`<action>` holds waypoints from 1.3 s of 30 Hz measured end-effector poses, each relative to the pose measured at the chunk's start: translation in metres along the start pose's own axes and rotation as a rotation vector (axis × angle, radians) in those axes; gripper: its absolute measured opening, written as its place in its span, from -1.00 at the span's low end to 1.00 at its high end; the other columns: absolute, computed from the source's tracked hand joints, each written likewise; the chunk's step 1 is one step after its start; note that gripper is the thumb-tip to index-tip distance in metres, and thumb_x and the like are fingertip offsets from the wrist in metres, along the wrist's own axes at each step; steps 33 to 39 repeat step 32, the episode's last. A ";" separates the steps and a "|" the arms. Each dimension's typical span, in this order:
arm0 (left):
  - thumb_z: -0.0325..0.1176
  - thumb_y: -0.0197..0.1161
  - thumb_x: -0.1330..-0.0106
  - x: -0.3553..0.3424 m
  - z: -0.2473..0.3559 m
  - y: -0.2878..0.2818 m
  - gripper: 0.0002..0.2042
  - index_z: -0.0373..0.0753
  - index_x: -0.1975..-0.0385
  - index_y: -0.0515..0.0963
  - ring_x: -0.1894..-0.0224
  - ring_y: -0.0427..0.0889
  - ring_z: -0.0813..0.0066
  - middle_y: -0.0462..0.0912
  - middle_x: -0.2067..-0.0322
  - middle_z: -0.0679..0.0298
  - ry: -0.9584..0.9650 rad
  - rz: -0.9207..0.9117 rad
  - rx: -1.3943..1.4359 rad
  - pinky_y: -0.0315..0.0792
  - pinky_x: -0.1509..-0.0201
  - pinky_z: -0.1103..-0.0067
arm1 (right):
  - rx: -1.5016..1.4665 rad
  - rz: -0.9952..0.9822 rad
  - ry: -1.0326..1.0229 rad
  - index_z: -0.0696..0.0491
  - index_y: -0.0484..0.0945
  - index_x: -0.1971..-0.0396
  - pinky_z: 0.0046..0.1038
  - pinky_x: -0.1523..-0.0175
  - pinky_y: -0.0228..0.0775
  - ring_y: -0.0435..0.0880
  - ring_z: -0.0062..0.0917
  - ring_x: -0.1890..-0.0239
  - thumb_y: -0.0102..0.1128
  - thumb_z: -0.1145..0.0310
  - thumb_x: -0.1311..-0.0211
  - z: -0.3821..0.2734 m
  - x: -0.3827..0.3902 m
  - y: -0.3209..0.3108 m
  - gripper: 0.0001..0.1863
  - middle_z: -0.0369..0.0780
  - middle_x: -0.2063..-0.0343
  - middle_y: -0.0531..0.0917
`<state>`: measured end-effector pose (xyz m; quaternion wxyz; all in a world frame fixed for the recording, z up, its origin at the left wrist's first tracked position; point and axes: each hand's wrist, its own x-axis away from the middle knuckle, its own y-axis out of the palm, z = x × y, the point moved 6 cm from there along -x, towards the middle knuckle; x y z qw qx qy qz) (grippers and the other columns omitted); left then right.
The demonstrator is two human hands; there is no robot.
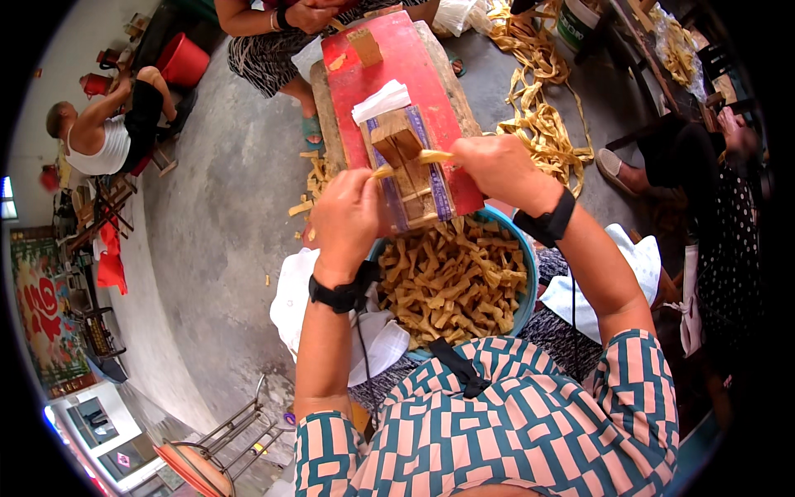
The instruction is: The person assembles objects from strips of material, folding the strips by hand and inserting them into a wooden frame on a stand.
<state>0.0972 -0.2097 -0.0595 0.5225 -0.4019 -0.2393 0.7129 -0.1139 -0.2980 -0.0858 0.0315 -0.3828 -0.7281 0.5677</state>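
Note:
My left hand (pixel 346 211) pinches one end of a soft yellow strip (pixel 435 156) that looks like tofu skin. Its other end is gripped by my right hand (pixel 503 172). Between my hands the strip runs to a grooved wooden block (pixel 399 142), which hides its middle. The block stands on a wooden base with purple-printed edging, on a red board (pixel 451 95). Below my wrists, a blue basin (pixel 530 294) holds a heap of short yellow-brown knotted pieces (pixel 451 282).
Folded white paper (pixel 383 101) and another wooden block (pixel 364 46) lie farther along the board. Long yellow strips (pixel 542 124) pile on the floor at right. A person's hands (pixel 310 15) are across the board. Another person (pixel 103 137) sits at far left. A metal-framed stool (pixel 199 468) stands lower left.

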 end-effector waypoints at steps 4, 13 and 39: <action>-0.44 0.29 -0.34 0.033 0.014 -0.018 -0.88 -0.24 0.21 0.71 0.24 0.65 0.15 0.69 0.30 0.15 -0.003 -0.210 0.226 0.51 0.14 0.40 | -0.048 0.039 0.002 0.03 0.58 0.29 -0.32 0.46 0.46 0.63 -0.28 0.53 0.20 0.43 -0.21 0.003 0.043 -0.019 -0.91 -0.20 0.58 0.52; -0.35 0.09 -0.59 0.116 0.061 0.018 -0.76 -0.39 0.04 0.60 0.41 0.58 0.66 0.62 0.46 0.36 -0.475 -0.680 0.931 0.48 0.27 0.69 | 0.020 -0.054 -0.408 0.03 0.55 0.28 -0.50 0.41 0.48 0.60 -0.56 0.44 0.20 0.33 -0.13 -0.114 0.056 -0.051 -0.83 -0.36 0.54 0.46; -0.48 0.33 -0.35 0.113 0.116 -0.034 -0.94 -0.31 0.28 0.70 -0.19 0.61 0.10 0.64 -0.18 0.05 0.123 -0.392 0.673 0.38 -0.32 0.35 | -0.798 -0.135 0.072 0.09 0.56 0.13 -0.19 0.32 0.51 0.75 -0.15 0.35 0.20 0.40 -0.42 -0.121 0.106 -0.026 -0.87 -0.01 0.44 0.66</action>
